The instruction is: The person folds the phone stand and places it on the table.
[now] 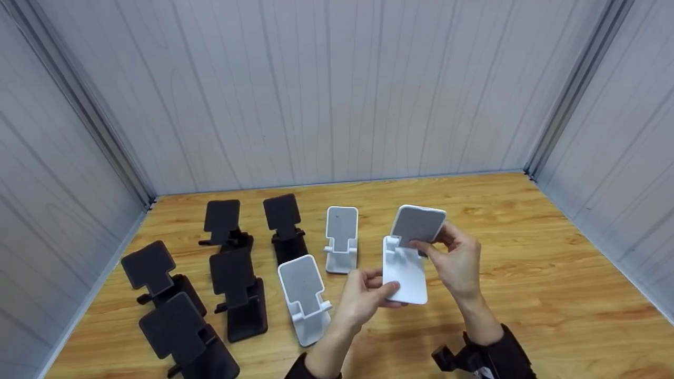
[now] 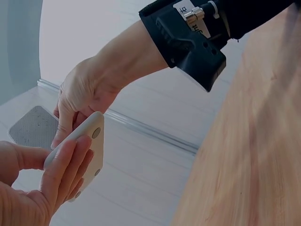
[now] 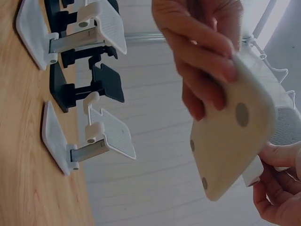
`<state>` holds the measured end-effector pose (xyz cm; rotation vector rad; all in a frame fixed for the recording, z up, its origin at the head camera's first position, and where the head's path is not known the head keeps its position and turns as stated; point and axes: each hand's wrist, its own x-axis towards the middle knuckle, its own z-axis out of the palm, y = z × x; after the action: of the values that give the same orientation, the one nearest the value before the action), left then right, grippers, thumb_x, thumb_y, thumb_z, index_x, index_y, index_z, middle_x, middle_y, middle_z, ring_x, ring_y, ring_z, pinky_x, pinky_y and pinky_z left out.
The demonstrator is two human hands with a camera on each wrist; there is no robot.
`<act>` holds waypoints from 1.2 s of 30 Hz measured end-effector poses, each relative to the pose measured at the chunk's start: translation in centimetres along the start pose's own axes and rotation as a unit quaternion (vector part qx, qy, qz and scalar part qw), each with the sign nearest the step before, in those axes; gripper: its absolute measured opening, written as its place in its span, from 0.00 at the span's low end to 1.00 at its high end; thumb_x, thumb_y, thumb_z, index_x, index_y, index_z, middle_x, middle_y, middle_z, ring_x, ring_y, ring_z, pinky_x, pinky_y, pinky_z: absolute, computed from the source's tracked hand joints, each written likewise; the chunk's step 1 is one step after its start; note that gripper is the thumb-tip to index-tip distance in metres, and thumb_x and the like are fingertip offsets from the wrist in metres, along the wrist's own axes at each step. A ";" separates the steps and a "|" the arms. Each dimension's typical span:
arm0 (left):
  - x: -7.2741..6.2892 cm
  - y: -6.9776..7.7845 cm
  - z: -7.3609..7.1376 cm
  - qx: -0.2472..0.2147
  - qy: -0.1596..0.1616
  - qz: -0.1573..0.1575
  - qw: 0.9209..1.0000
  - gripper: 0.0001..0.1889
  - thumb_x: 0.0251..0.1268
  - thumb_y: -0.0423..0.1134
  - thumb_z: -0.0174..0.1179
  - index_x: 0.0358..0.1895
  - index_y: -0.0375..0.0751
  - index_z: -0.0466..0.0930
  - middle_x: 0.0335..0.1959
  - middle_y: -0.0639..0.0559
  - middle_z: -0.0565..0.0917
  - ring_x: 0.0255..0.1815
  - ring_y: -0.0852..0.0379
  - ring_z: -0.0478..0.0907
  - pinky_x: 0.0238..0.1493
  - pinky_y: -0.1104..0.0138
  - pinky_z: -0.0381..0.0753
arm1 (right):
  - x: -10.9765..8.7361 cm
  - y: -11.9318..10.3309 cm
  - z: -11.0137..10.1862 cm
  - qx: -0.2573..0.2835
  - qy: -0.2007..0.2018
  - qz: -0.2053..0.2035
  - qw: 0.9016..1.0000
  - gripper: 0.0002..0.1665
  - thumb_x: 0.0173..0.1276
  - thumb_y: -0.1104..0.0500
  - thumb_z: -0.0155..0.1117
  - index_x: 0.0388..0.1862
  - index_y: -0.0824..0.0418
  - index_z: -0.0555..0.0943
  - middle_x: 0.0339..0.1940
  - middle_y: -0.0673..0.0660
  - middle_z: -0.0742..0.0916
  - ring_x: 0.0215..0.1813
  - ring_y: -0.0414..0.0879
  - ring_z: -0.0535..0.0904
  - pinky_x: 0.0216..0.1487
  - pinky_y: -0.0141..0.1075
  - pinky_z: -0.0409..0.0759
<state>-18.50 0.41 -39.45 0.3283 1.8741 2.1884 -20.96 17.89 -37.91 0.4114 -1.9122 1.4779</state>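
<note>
Eight stands are in view: three white, five black. One white stand (image 1: 408, 276) is up off the table (image 1: 532, 252), between the two hands, right of the other stands. The left hand (image 1: 363, 297) grips its base, thumb on top, fingers underneath; the right hand (image 1: 459, 260) pinches its tilted grey-faced plate (image 1: 419, 222) near the lower edge, thumb in front, fingers curled behind. Three round feet (image 3: 242, 114) show on the base's underside.

Two more white stands are on the table, a far one (image 1: 341, 229) and a near one (image 1: 301, 284), the near one just beside the left forearm. The five black stands (image 1: 231, 276) are grouped at the left: two at the back, three nearer. Panelled walls (image 1: 337, 95) enclose the table at the back and both sides.
</note>
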 end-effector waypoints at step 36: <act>0.1 -0.3 0.2 -0.005 0.017 -0.010 1.000 0.18 0.74 0.19 0.58 0.61 0.07 0.73 0.49 0.16 0.87 0.50 0.22 0.89 0.43 0.60 0.96 | 3.2 -3.8 -1.3 -0.174 -0.047 -0.167 0.969 0.13 0.62 0.78 0.77 0.46 0.74 0.90 0.37 0.66 0.88 0.39 0.43 0.83 0.43 0.17 0.75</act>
<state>-18.54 0.64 -39.71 0.2699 1.8740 2.2036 -20.52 18.46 -32.82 0.6112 -2.0088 0.8987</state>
